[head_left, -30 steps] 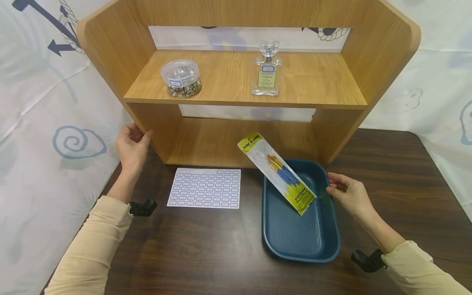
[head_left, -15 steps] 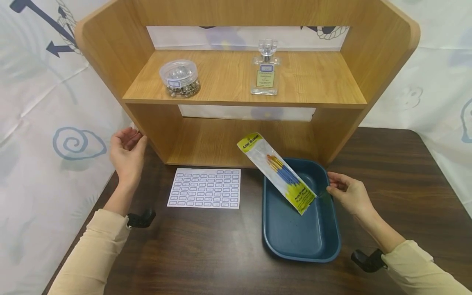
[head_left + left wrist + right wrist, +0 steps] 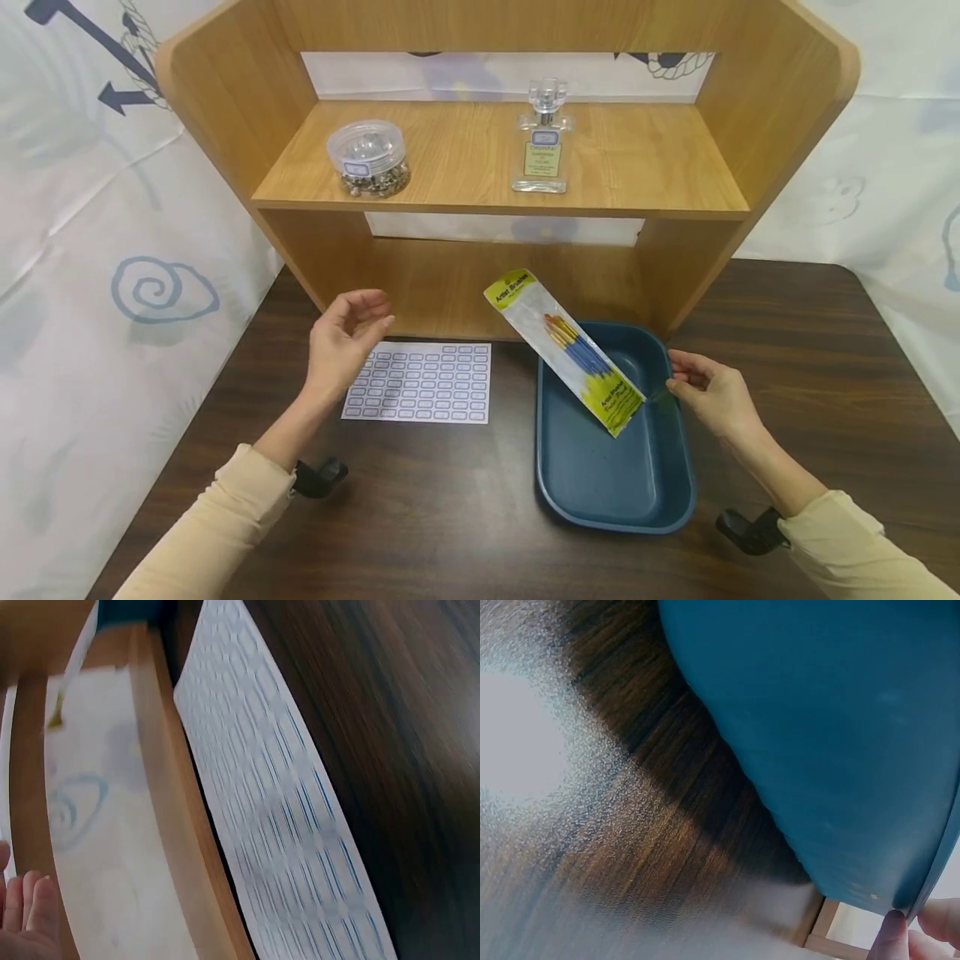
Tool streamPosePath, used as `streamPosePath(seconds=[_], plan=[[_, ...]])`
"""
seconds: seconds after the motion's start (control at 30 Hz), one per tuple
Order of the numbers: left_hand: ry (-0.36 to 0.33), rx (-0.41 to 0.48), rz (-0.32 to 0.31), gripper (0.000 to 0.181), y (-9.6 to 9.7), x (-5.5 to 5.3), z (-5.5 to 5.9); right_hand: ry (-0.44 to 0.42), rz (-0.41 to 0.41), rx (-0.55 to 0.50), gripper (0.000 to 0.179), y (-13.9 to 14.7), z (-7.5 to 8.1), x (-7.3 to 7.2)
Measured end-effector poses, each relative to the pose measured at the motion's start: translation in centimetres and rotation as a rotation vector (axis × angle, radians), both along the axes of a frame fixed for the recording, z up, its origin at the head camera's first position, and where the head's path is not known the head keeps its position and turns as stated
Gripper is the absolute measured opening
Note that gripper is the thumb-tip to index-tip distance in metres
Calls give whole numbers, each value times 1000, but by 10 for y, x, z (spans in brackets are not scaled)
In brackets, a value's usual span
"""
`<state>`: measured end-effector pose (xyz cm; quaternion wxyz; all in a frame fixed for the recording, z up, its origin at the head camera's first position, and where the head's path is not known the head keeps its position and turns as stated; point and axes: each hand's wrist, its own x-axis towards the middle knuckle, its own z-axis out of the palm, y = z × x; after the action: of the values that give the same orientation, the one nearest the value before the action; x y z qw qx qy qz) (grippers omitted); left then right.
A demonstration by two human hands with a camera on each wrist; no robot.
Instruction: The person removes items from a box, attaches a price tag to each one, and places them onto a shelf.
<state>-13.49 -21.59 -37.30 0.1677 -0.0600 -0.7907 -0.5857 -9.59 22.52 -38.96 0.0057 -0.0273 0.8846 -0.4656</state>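
Note:
My left hand (image 3: 347,340) hovers over the upper left corner of a white sheet of blue-framed labels (image 3: 427,382), fingers loosely bent and holding nothing. In the left wrist view its fingertips (image 3: 34,904) show at the lower left edge, beside the sheet (image 3: 259,787). My right hand (image 3: 712,396) pinches the right rim of a dark blue plastic basin (image 3: 607,500). The right wrist view has thumb and fingers on either side of the basin's (image 3: 817,750) rim. A clear packet of artist brushes (image 3: 566,350) lies slanted across the basin, its top end reaching beyond the far rim.
A wooden two-tier shelf (image 3: 480,208) stands behind the sheet and basin. On its upper board are a round clear tub of small metallic pieces (image 3: 369,158) and a glass perfume bottle (image 3: 543,146). Patterned white cloth (image 3: 90,250) hangs around the dark wooden table (image 3: 420,517).
My left hand has left the shelf's left side and moved right and toward me, over the label sheet. The right hand, basin and brush packet have stayed in place.

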Motion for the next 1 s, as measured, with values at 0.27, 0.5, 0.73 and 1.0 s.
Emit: streamPosePath(seconds=[0.27,0.5,0.73,1.0], plan=[[-156,-9,-246,43,44,-15,-5,-9,-4,5,41,1,-4,0],[-187,-19,-302,46,66,-28,-10,10,-9,0,39,0,-2,0],[-170,-66,-313,49,78,-36,-13,5,-13,-12,39,0,-1,0],[-108,-128,-310,48,89,-47,-15,-8,-20,-12,40,0,-3,0]])
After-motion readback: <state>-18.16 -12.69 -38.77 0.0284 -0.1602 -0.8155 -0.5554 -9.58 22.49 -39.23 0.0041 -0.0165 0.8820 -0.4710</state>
